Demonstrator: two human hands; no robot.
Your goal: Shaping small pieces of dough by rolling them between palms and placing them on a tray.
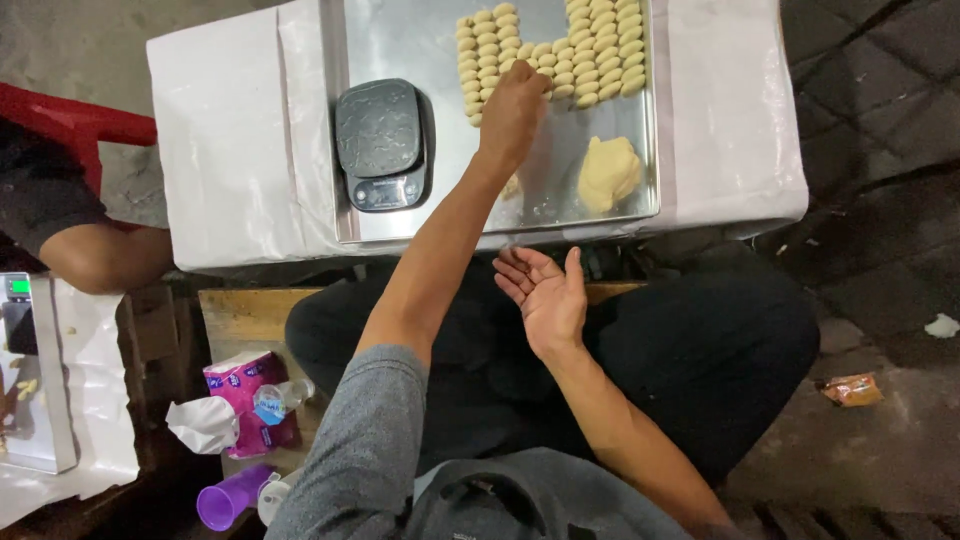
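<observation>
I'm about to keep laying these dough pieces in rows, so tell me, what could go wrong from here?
1. The left hand reaches over the rows of dough pieces; it could squash or shift neighbours that lie packed tight.
2. The forearm passes close beside the kitchen scale and could nudge it.
3. The dough lump sits near the tray's front edge, where the empty right hand could knock it.

hands | left [513,108] outstretched, fingers curled; right [545,292] palm-up, open
</observation>
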